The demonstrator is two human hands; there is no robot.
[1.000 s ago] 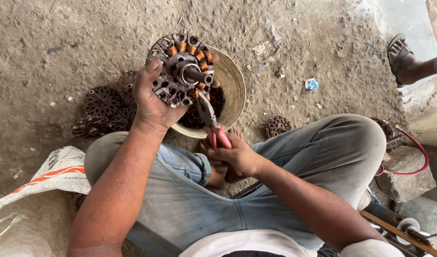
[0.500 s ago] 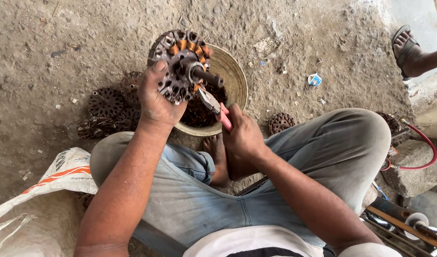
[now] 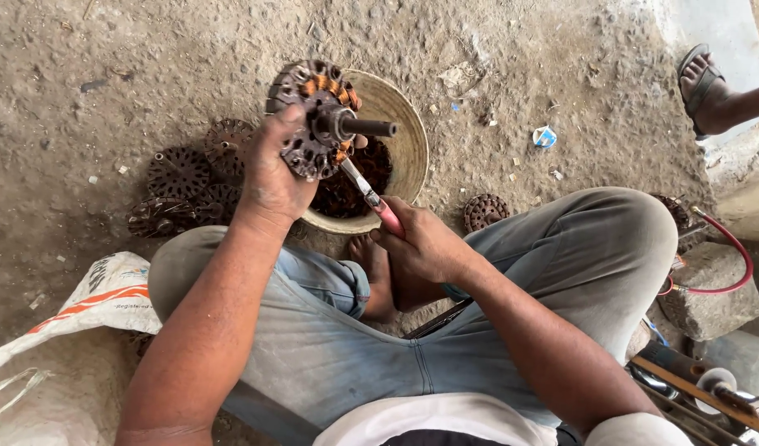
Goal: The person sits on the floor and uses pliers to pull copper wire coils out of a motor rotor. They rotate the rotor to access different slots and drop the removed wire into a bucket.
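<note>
Since the fan-motor stator [image 3: 313, 120] is a steel lamination stack with copper windings and a shaft sticking out, I'd judge it heavy, rigid and rough-edged, best gripped by the outer rim, clear of the softer windings; it's held up over the woven basket [image 3: 408, 136] of stripped copper on the dirt floor. Left hand [image 3: 272, 177] is wrapped tight round the rim's lower left, arm stretched forward, wrist tilted toward the basket. Right hand [image 3: 425, 244] is closed on red-handled pliers [image 3: 369, 196], whose tip meets the windings just under the shaft, elbow bent over the knee.
</note>
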